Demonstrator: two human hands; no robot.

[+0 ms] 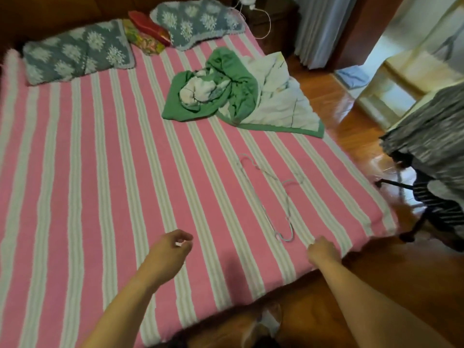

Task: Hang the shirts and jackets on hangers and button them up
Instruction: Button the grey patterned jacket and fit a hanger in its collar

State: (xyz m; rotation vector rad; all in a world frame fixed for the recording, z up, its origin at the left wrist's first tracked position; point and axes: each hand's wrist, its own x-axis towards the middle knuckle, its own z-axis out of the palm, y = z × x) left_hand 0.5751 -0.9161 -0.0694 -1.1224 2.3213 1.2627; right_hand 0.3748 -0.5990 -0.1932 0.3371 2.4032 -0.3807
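Two thin pale wire hangers [272,197] lie overlapped on the pink and pale-striped bed cover [100,172], their hooks pointing away from me. My left hand [173,243] hovers over the cover to the left of them, fingers loosely curled and holding nothing. My right hand [322,249] rests on the cover just right of the hangers' near end. Its back faces me, so its fingers are hidden. A crumpled green and white cloth [226,89] lies further up the bed. Grey streaked clothing [431,126] hangs at the right, beyond the bed.
Two blue flowered pillows [77,51] and a red bundle [148,26] lie at the head of the bed. The bed's near edge [226,310] and right edge meet a wooden floor [339,101]. A dark stand [416,222] holds the clothing at the right.
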